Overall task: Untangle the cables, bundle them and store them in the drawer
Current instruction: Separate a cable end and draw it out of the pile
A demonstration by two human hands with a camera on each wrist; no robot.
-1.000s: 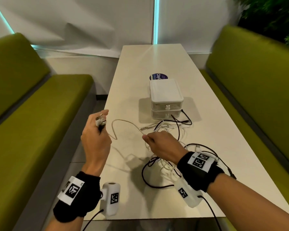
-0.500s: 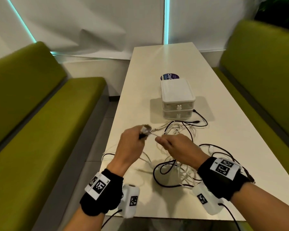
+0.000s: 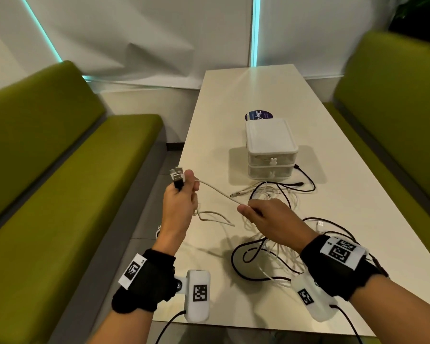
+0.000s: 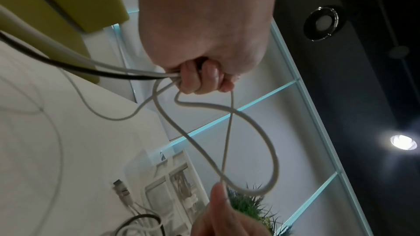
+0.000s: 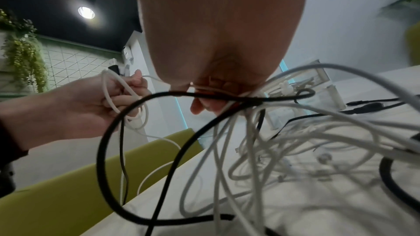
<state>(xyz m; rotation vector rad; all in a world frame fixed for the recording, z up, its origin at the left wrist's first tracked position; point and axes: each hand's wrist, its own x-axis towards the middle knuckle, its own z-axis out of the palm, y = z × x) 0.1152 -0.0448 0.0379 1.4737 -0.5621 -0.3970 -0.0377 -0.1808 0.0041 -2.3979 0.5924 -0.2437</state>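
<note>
A tangle of white and black cables (image 3: 271,247) lies on the white table (image 3: 358,219) in front of me. My left hand (image 3: 181,194) is raised over the table's left edge and grips the plug ends (image 3: 177,177) of a white and a black cable, with a white loop (image 4: 227,143) hanging below its fingers. A white cable (image 3: 219,192) runs taut from it to my right hand (image 3: 266,214), which pinches that cable above the tangle. In the right wrist view a black cable (image 5: 172,119) also crosses under the right fingers. The small white two-drawer box (image 3: 271,150) stands behind, both drawers closed.
Green benches (image 3: 60,182) flank the table on both sides. A dark round sticker (image 3: 258,115) lies on the table behind the drawer box. A loose white plug (image 3: 236,194) and a black plug (image 3: 299,184) lie in front of the box.
My left hand swung in toward the right hand, then drew back left and up with the plugs, stretching the white cable taut. The right hand stayed over the tangle.
</note>
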